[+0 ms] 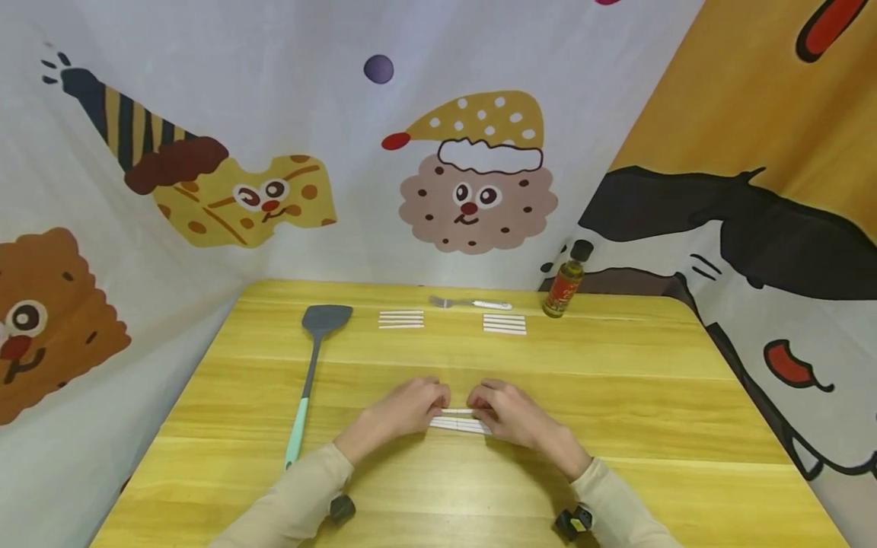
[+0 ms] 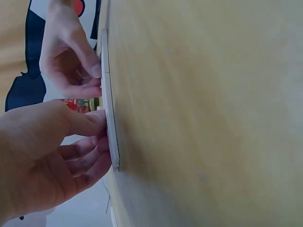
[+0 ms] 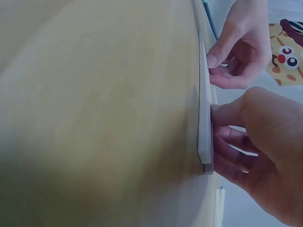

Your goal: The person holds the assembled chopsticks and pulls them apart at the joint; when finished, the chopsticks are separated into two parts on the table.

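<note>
Near the middle of the table, several slim white sticks point(image 1: 460, 425) lie side by side. Just behind them is another white stick point(image 1: 457, 411), with a hand at each end. My left hand point(image 1: 414, 405) pinches its left end between thumb and curled fingers; my right hand point(image 1: 512, 412) does the same at the right end. From the left wrist, the front white stick point(image 2: 110, 101) is seen edge-on along the tabletop, my left hand point(image 2: 42, 156) just behind it. In the right wrist view, my right hand point(image 3: 270, 151) is behind the row, and its fingertips are partly hidden.
Two groups of white sticks, one left point(image 1: 401, 320) and one right point(image 1: 505, 324), lie farther back. A fork point(image 1: 473, 303) is behind them, a red-labelled bottle point(image 1: 565, 283) at the back right. A grey spatula point(image 1: 314, 365) with a mint handle lies left. Printed cloth point(image 1: 356, 228) hangs behind.
</note>
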A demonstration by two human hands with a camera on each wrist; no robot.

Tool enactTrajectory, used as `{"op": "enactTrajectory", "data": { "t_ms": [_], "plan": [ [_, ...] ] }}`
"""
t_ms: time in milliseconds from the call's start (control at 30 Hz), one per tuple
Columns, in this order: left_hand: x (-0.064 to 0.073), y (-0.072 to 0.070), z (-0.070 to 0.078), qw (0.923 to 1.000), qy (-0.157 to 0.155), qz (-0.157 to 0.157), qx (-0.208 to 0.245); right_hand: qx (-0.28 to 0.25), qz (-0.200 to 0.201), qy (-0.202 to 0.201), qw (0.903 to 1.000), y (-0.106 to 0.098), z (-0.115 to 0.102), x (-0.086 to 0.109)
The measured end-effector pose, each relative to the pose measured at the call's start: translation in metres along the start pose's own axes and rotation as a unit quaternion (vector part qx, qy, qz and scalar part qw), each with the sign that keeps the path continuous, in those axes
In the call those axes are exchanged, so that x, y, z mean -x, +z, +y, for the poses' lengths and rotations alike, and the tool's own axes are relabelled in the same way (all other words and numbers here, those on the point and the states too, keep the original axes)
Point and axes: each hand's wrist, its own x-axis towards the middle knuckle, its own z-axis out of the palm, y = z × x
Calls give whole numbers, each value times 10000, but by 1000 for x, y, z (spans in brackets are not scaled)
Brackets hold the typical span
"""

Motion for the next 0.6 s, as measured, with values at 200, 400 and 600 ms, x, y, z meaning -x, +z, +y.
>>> {"op": "enactTrajectory", "data": {
  "t_ms": [200,400,600],
  "plan": [
    [-1,0,-1,9999,-115,-47,-40,273,135,-180,9994,0,0,-1],
    [0,0,-3,9997,-246,0,-58,620,397,-256,9970,0,-1,-3],
    [2,-2,-2,9989,-388,188,-206,654,476,-271,9964,-1,2,-5]
  ]
}}
